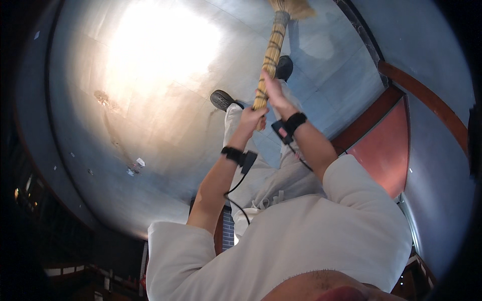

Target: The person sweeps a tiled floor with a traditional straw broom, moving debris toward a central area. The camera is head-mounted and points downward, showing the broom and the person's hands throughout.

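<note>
A straw broom (274,47) with a handle of bundled stalks, bound with dark wire, slants away from me at the top centre. Its slightly blurred head reaches the picture's top edge and is partly cut off. My left hand (253,121) is closed around the handle's near end. Farther up, my right hand (274,90) grips the same handle, with its thumb along the stalks. Each wrist bears a black strap with a small box and cable. Below the hands are my light trousers and dark shoes.
White scraps (140,162) and dirt lie on the grey floor (180,124), left of my legs. A brown patch (101,97) marks the floor farther left. A red panel (384,146) with a brown frame stands at right. Strong glare covers the upper left.
</note>
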